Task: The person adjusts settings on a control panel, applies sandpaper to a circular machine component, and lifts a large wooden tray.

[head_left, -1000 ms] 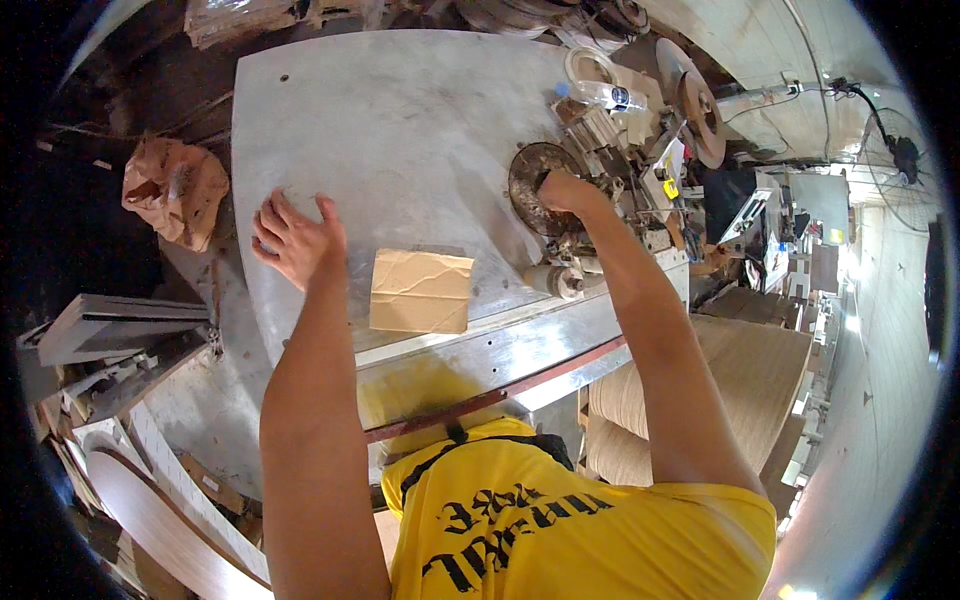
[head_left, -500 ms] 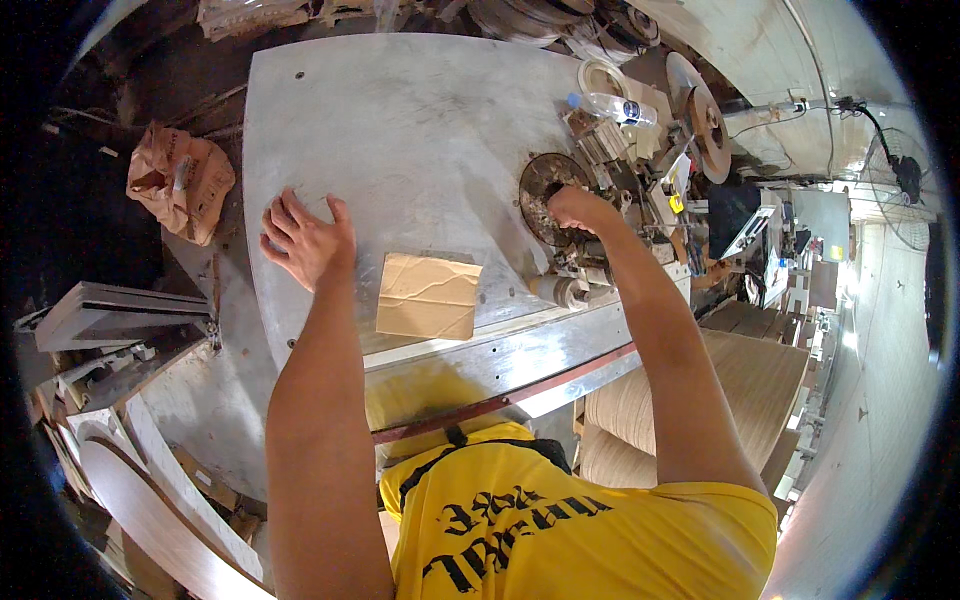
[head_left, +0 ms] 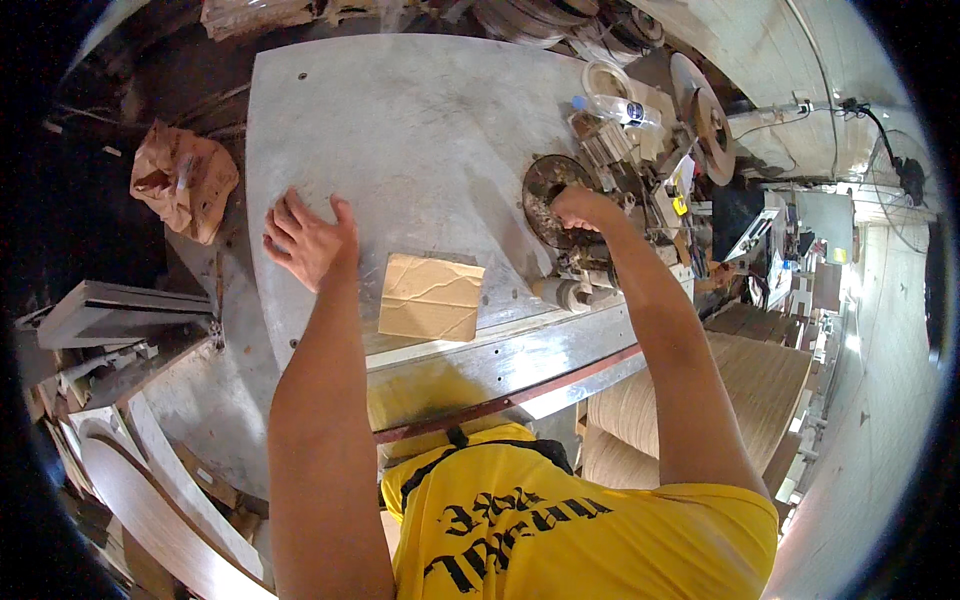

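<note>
My left hand (head_left: 314, 243) rests palm down on the grey metal tabletop (head_left: 420, 140) toward its left side, fingers spread and nothing in them. At the right, my right hand (head_left: 590, 210) is closed, knuckles up, over a round dark recess (head_left: 545, 225) littered with bits. Its fingertips point down into the recess, and whatever they grip is hidden. Between the two hands, nearer me, a creased square of brown cardboard (head_left: 430, 300) lies flat on the table. Just in front of the recess sits a cylindrical fitting (head_left: 562, 292).
Beyond my right hand, a clear plastic bottle (head_left: 620, 110) lies among wooden blocks (head_left: 603, 145) and a roll of tape (head_left: 606, 78). A crumpled brown paper bag (head_left: 185, 180) is off the table's left edge. Stacked wood-grain boards (head_left: 740, 385) stand at the right, beneath my forearm.
Both hands keep their places on the table and at the recess. The whole picture has shifted very slightly to the right.
</note>
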Demonstrator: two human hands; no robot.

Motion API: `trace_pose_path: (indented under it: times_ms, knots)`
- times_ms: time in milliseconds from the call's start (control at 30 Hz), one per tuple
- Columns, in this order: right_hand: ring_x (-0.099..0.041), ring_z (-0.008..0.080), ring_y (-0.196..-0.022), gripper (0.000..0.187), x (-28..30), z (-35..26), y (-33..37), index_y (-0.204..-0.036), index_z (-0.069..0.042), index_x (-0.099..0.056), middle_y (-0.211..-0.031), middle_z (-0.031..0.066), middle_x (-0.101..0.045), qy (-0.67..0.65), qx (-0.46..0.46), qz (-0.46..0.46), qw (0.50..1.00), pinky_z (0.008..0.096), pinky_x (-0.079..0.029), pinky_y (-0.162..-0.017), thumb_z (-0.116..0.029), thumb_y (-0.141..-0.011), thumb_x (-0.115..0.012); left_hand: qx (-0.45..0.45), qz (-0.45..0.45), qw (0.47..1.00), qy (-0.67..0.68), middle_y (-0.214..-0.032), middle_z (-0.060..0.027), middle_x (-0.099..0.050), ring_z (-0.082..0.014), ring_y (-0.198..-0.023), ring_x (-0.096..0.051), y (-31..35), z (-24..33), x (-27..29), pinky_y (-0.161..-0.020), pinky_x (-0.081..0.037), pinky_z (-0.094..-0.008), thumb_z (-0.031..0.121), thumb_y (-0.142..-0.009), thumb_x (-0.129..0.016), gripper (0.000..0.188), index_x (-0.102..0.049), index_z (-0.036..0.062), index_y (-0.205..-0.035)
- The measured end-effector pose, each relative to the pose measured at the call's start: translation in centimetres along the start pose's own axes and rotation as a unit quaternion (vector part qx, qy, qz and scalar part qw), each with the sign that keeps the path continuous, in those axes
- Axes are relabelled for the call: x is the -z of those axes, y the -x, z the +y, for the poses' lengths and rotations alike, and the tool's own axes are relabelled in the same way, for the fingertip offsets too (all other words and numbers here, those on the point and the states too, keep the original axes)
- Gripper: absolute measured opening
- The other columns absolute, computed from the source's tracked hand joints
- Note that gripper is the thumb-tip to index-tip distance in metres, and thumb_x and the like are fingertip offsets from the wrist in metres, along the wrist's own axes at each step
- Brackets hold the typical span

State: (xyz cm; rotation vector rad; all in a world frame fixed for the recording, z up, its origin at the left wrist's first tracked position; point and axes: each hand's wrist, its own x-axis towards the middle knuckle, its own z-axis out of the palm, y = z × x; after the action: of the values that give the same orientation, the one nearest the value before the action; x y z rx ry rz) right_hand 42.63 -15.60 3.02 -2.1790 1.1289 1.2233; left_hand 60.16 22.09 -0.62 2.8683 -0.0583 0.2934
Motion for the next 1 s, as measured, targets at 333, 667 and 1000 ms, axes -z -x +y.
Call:
trace_pose_path:
  times_ms: [333,667,1000]
  knots:
    - [-0.042,0.0083,-0.052,0.031,0.8,-5.2,15.6,-0.113,0.000,-0.071,-0.062,0.0006,-0.050,-0.297,0.203,0.317,0.878,0.0263,-0.030,-0.046,-0.021,-0.096,-0.055,-0.007,0.020,1.000,-0.004,-0.143,-0.0073,-0.046,-0.0262,-0.141,-0.033,0.0,-0.1,0.0,-0.116,-0.021,-0.0513,0.050,-0.088,-0.057,0.067,-0.046,0.0113,-0.141]
    - [-0.044,0.0024,-0.060,0.026,-1.7,-5.2,22.6,-0.115,0.002,-0.069,-0.073,-0.0053,-0.056,-0.576,0.240,0.145,0.767,0.0202,-0.034,-0.052,-0.015,-0.096,-0.067,-0.003,0.017,1.000,-0.025,-0.142,-0.0074,-0.047,-0.0258,-0.141,-0.033,0.2,0.4,-0.1,-0.116,-0.020,-0.0519,0.049,-0.088,-0.055,0.064,-0.047,0.0114,-0.140]
    - [-0.050,0.0051,-0.068,0.020,-5.9,-2.4,25.3,-0.084,-0.003,-0.067,-0.076,-0.0031,-0.062,-0.558,0.257,0.182,0.768,0.0229,-0.042,-0.060,-0.018,-0.086,-0.080,0.009,-0.009,0.999,-0.038,-0.146,-0.0065,-0.043,-0.0257,-0.142,-0.031,0.4,0.9,0.2,-0.117,-0.020,-0.0495,0.051,-0.089,-0.056,0.066,-0.043,0.0136,-0.142]
